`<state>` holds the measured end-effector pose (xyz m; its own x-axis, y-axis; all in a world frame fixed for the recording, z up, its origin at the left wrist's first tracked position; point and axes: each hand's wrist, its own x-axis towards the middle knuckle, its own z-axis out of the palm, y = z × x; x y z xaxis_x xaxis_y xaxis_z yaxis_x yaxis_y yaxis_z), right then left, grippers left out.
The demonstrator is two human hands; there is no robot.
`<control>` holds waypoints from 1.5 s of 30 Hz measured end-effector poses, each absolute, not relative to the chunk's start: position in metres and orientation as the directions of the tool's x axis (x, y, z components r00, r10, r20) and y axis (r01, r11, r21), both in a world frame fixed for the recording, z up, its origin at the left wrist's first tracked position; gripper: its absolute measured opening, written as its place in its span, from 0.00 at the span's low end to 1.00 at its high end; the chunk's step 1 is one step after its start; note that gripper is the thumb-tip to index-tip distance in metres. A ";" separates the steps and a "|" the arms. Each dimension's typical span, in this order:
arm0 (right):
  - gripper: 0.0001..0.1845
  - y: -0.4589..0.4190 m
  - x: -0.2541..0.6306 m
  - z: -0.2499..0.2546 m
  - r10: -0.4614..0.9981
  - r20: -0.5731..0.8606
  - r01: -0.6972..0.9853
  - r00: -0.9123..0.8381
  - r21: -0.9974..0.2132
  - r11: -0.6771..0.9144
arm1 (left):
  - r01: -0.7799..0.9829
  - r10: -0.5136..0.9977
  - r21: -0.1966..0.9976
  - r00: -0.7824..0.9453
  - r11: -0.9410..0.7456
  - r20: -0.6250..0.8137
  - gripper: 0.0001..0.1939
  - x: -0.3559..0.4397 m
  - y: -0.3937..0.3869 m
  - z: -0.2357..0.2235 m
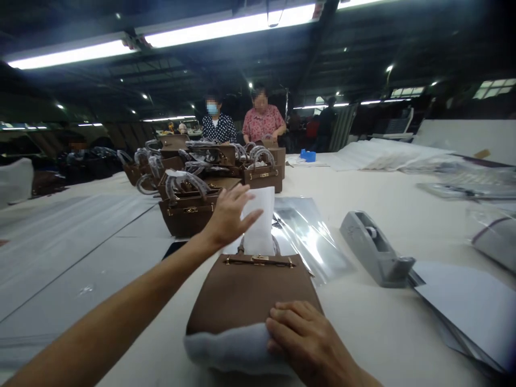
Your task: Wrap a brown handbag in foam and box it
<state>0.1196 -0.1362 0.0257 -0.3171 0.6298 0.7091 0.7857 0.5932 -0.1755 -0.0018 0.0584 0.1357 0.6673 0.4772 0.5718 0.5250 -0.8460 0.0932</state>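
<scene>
A brown handbag (253, 295) lies in front of me with its gold-coloured clasp facing up and its handles pointing away. White foam wrap (229, 346) covers its near end. My right hand (306, 338) is closed over the bag's near right edge, fingers together on the leather and the foam; its palm side is hidden. Stretched forward past the handles, my left hand (231, 215) has its fingers spread and holds nothing. Beside it a white foam sheet (260, 220) stands up between the handles; I cannot tell whether the fingertips touch it.
Several brown handbags (187, 215) with wrapped handles stand at the back left. Clear plastic (308, 231) lies beyond my bag. A grey tape dispenser (374, 252) and white sheets (467, 301) are to the right. Two people (264, 121) stand across the table.
</scene>
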 end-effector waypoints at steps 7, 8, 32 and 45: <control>0.08 -0.134 0.120 0.021 0.711 0.669 0.808 -0.217 -0.286 0.515 | 0.555 0.553 0.011 0.826 -0.832 0.106 0.22 0.097 0.107 0.175; 0.08 -0.133 0.119 0.020 0.734 0.652 0.816 -0.192 -0.309 0.488 | 0.503 0.502 0.014 0.861 -0.864 0.081 0.20 0.095 0.093 0.175; 0.01 -0.169 0.137 0.010 0.847 0.511 0.615 0.147 -0.718 0.326 | 0.193 0.002 -0.255 0.802 -0.947 0.597 0.12 -0.028 -0.056 0.038; 0.03 -0.157 0.138 -0.001 0.866 0.405 0.497 0.293 -0.838 0.224 | -0.104 -0.210 -0.281 0.901 -0.954 0.379 0.13 -0.028 -0.055 0.041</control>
